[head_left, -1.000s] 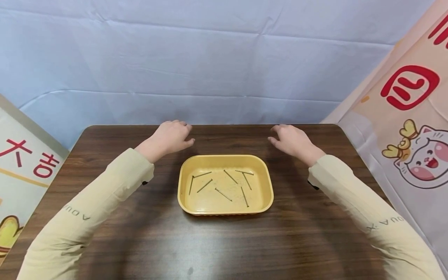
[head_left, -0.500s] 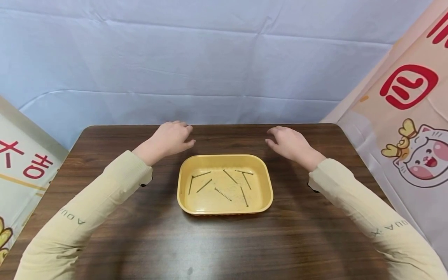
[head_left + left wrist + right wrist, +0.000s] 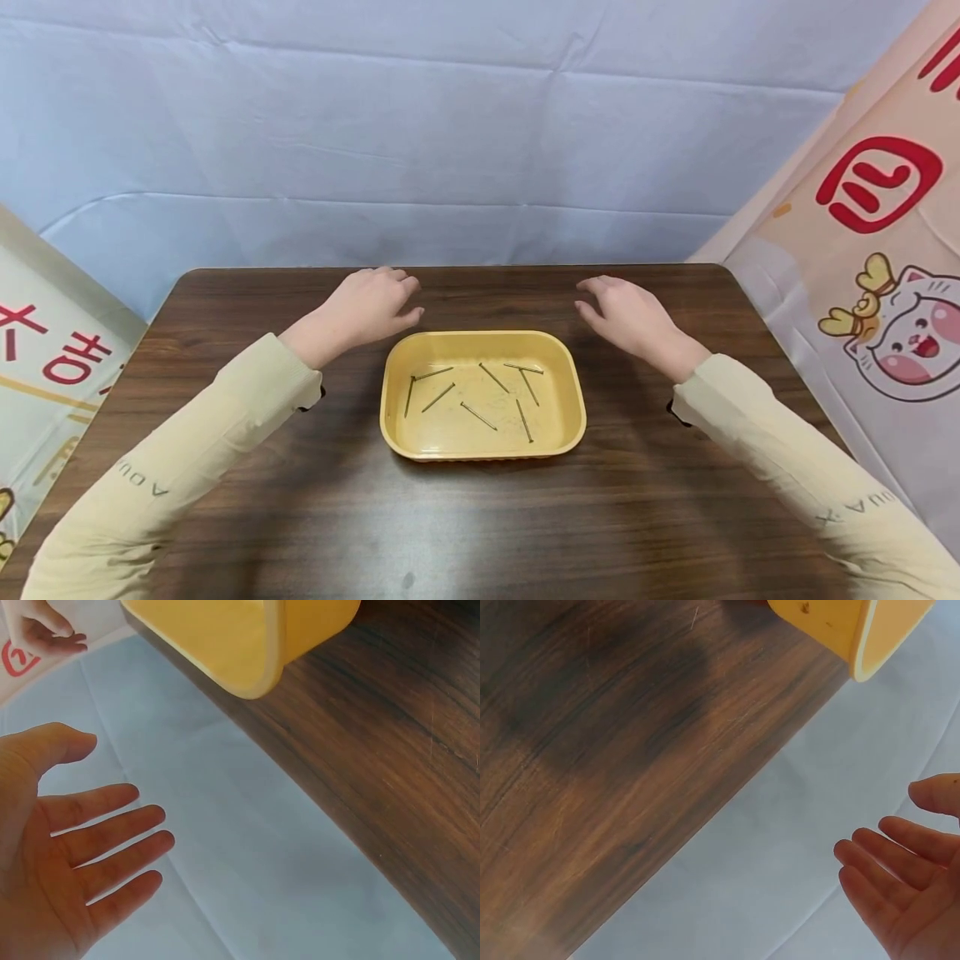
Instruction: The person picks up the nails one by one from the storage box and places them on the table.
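A yellow plastic tray [image 3: 480, 451] sits in the middle of the head view. Several thin nails [image 3: 478, 417] lie scattered on its floor, pointing in different directions. My left hand [image 3: 367, 307] hovers beyond the tray's far left corner, fingers spread and holding nothing. In the left wrist view its palm [image 3: 56, 877] faces the camera with the thumb apart. Past the far right corner is my right hand [image 3: 626, 312], likewise free of any object. Its loosely bent fingers [image 3: 900, 859] show in the right wrist view, away from the tray wall [image 3: 821, 626].
The tray stands on a dark wood-grain table [image 3: 480, 533] with rounded far corners. A pale cloth backdrop [image 3: 480, 125] hangs behind the far edge. Printed banners flank both sides, one with a cartoon cat [image 3: 911, 333] on the right.
Both hands have come slightly nearer to the person, and the right forearm has shifted a little outward. The tray and nails stay where they were.
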Available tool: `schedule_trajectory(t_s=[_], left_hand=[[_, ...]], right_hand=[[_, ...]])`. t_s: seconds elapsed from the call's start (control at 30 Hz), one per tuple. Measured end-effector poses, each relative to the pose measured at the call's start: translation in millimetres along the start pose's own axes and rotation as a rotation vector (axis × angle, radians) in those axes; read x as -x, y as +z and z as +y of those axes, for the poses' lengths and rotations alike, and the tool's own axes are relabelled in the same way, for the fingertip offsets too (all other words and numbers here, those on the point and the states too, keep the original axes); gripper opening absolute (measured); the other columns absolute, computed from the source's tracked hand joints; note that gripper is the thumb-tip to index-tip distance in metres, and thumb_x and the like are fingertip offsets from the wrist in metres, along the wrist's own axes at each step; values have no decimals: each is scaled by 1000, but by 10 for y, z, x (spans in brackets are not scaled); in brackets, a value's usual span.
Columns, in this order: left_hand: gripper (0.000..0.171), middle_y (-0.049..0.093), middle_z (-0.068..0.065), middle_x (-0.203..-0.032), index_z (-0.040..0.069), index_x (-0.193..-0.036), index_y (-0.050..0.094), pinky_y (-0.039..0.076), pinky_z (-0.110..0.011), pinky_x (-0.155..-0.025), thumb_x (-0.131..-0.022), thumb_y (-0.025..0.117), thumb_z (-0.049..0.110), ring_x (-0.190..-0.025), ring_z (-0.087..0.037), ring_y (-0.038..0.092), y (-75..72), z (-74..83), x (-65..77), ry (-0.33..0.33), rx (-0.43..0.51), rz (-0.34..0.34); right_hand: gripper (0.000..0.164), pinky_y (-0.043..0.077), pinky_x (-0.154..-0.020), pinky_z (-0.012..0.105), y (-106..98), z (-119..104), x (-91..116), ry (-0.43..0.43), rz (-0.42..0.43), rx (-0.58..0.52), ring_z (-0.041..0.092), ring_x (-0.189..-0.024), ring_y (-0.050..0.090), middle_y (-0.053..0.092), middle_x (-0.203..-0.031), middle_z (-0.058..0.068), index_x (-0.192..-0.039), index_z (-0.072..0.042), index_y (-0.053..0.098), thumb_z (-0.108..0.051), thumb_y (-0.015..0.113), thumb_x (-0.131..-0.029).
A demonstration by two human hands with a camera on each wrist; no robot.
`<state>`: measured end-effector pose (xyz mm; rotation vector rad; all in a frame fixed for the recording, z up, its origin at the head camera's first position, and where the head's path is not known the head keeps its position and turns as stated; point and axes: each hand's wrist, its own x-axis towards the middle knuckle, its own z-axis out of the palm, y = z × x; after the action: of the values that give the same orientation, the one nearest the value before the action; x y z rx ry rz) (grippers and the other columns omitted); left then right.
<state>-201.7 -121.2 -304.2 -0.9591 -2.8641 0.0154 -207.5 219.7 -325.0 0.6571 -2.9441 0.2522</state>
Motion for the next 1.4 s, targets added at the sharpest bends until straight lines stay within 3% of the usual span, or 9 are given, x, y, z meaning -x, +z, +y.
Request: schedule_trajectory(t_s=[0.33, 1.1, 1.4], left_hand=[[32, 62, -10, -92, 1, -102, 62, 48, -41, -73, -86, 55, 29, -85, -27, 58, -17, 79, 34, 29, 11, 4], [24, 62, -6, -87, 6, -96, 63, 49, -37, -63, -85, 58, 27, -75, -23, 59, -72, 236, 97, 81, 34, -48], [29, 63, -5, -99, 8, -105, 63, 50, -37, -66, -86, 58, 29, -81, -19, 61, -93, 291, 90, 51, 90, -143]], right_hand=[[36, 46, -81, 45, 24, -47, 94, -18, 38, -18, 30, -101, 57, 59, -113, 17, -116, 1, 56, -23, 52, -89], [36, 46, -80, 46, 131, -164, 275, -83, 130, -71, 31, -102, 57, 59, -114, 17, -117, -1, 55, -21, 52, -88], [35, 44, -85, 46, 229, -223, 323, -69, 158, -104, 32, -108, 54, 58, -116, 17, -119, 0, 55, -18, 54, -88]])
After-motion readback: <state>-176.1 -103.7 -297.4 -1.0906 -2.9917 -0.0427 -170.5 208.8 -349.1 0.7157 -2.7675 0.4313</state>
